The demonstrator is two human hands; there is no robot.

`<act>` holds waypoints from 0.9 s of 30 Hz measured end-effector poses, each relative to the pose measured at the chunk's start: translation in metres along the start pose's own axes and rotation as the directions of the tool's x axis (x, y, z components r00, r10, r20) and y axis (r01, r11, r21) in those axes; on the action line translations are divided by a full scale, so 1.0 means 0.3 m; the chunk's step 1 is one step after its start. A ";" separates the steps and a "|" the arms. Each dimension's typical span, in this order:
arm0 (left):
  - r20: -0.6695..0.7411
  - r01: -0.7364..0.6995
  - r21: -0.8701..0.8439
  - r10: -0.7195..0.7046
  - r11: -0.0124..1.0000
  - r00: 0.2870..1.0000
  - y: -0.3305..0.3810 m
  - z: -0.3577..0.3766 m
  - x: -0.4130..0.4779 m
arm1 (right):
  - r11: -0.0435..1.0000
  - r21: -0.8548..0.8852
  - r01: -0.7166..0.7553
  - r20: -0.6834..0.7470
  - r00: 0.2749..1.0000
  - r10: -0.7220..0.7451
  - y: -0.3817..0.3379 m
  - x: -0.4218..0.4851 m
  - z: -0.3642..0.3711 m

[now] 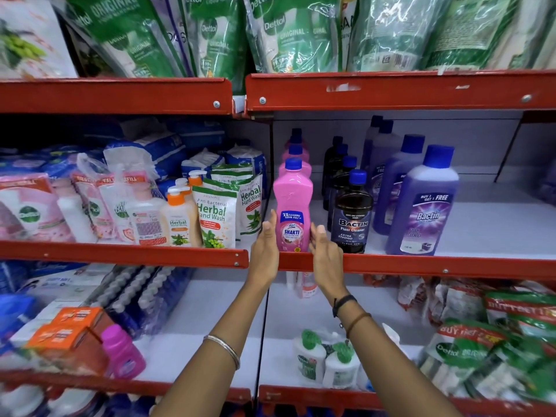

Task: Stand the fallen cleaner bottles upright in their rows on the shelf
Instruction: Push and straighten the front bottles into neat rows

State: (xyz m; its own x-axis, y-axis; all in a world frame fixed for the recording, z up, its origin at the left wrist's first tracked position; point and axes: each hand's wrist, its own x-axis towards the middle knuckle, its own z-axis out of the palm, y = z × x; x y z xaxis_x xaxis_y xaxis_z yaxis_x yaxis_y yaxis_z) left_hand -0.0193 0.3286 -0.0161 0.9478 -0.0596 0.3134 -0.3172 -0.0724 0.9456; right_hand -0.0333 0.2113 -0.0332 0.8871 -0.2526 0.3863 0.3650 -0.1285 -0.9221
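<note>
hands flank the front pink bottle (pixel 292 206), the landmark for this legend, which stands upright at the front edge of the red-lipped middle shelf (pixel 391 264). left hand (pixel 266 246) is held flat and open with fingers together, just left of the bottle's lower body, palm turned toward it; whether it touches the plastic cannot be told. right hand (pixel 325 251) is likewise open with fingers loosely extended, just right of the bottle's base and partly in front of the shelf lip; contact also cannot be told. behind the landmark, a row of further pink bottles (pixel 296 152) with blue caps stands upright, receding toward the back wall. just right of the landmark stands a row of black bottles (pixel 350 212) labelled as floor cleaner, also upright. farther right stand the purple bottles (pixel 421 203), larger and upright, in their own rows. left of the landmark, beyond a shelf divider, sit herbal hand wash pouches (pixel 215 218) and pump dispensers (pixel 177 218). above the landmark, green refill pouches (pixel 288 34) fill the upper shelf. a metal bangle (pixel 224 349) circles the left wrist; dark bands (pixel 346 303) circle the right.
</note>
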 end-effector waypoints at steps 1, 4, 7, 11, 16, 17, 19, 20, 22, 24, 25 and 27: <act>-0.005 0.012 0.014 -0.012 1.000 1.000 0.003 0.001 -0.001 | 1.000 -0.020 0.008 -0.006 1.000 -0.008 0.000 0.001 0.001; -0.016 0.029 0.036 -0.028 0.999 0.999 0.007 -0.004 -0.003 | 0.999 -0.049 0.020 0.008 1.000 -0.020 -0.010 0.001 -0.001; -0.079 -0.050 -0.006 0.050 0.999 0.996 -0.003 0.006 -0.027 | 0.999 0.003 0.033 -0.032 0.999 -0.033 -0.003 -0.015 -0.011; -0.172 -0.334 0.047 0.337 0.941 0.926 -0.011 0.078 -0.106 | 0.969 -0.026 0.245 -0.351 0.905 -0.239 0.015 -0.039 -0.100; 0.129 -0.156 -0.079 0.165 0.985 0.978 0.017 0.244 -0.094 | 0.978 0.131 0.162 -0.412 0.906 -0.095 0.039 0.010 -0.251; 0.137 -0.091 -0.107 0.105 0.990 0.985 0.025 0.276 -0.079 | 0.976 0.187 0.109 -0.342 0.939 -0.040 0.045 0.022 -0.277; 0.122 -0.003 -0.134 0.019 0.991 0.992 0.032 0.310 -0.045 | 0.974 0.229 0.006 -0.176 0.984 0.035 0.054 0.038 -0.310; 0.115 0.019 -0.147 -0.002 0.989 0.993 0.032 0.321 -0.030 | 0.976 0.218 -0.023 -0.108 0.993 0.047 0.052 0.042 -0.322; 0.096 0.011 -0.152 0.004 0.988 0.995 0.031 0.346 -0.018 | 0.979 0.194 -0.057 -0.026 0.998 0.064 0.051 0.048 -0.334; 0.067 -0.017 -0.126 0.025 0.992 0.997 0.031 0.374 -0.022 | 0.983 0.171 -0.070 -0.011 0.997 0.073 0.049 0.053 -0.337; 0.048 -0.024 -0.116 0.030 0.993 0.998 0.025 0.385 -0.025 | 0.986 0.150 -0.072 -0.014 0.997 0.075 0.046 0.054 -0.339; 0.023 -0.053 -0.102 0.055 0.993 0.998 0.012 0.396 -0.029 | 0.991 0.114 -0.065 -0.009 0.998 0.067 0.047 0.056 -0.346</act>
State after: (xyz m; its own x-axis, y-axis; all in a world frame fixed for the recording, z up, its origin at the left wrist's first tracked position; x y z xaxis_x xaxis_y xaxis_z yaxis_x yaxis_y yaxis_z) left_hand -0.0327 0.2107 -0.0260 0.9277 -0.0866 0.3632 -0.3617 0.0324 0.9317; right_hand -0.0425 0.1056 -0.0374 0.9069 -0.2694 0.3241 0.3362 -0.0012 -0.9418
